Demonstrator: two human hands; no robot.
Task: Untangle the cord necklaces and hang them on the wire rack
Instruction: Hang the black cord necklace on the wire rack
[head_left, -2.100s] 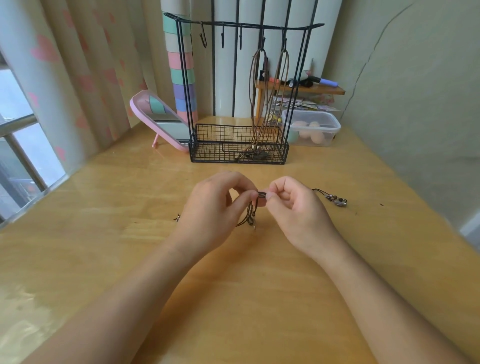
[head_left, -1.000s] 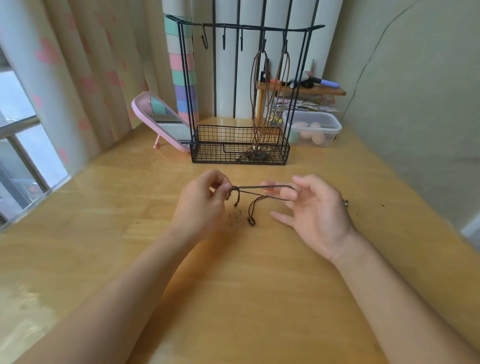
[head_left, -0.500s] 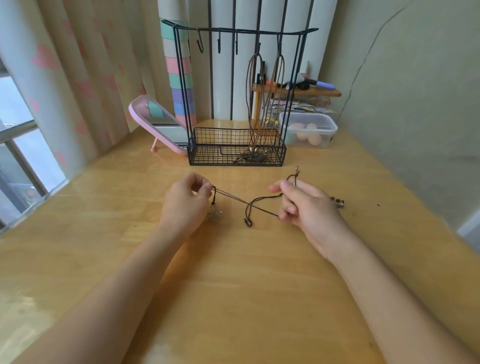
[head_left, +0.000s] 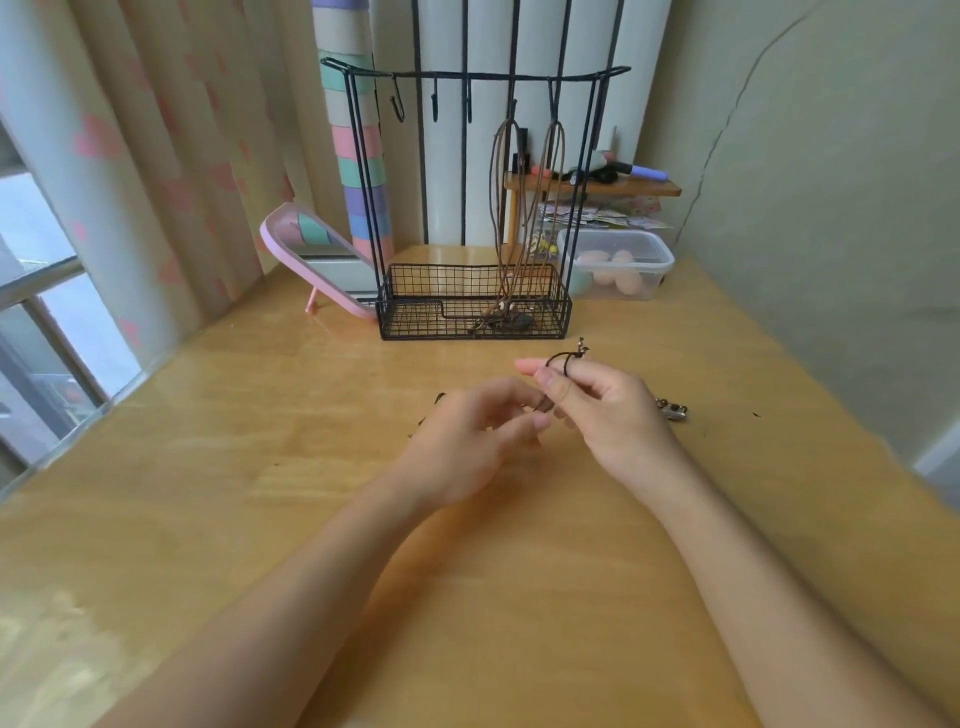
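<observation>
A thin dark cord necklace (head_left: 560, 358) loops over the index finger of my right hand (head_left: 610, 415), which pinches it with the thumb just above the wooden table (head_left: 519, 597). My left hand (head_left: 467, 439) is close beside it, fingers curled at the cord's lower end; short bits of cord stick out behind its knuckles. The black wire rack (head_left: 478, 77) stands at the back with a basket base. Two brown cord necklaces (head_left: 524, 208) hang from its right hooks, their pendants lying in the basket. A small metal pendant (head_left: 672, 411) lies on the table right of my right hand.
A pink tilted mirror (head_left: 311, 249) stands left of the rack. A clear plastic box (head_left: 618, 265) with egg-shaped items and a small wooden shelf (head_left: 597, 186) are behind the rack on the right. Curtains and a window are on the left, a wall on the right.
My hands have come together: the left moved right toward the right hand, and the stretched cord went slack. The cord now loops over my right index finger.
</observation>
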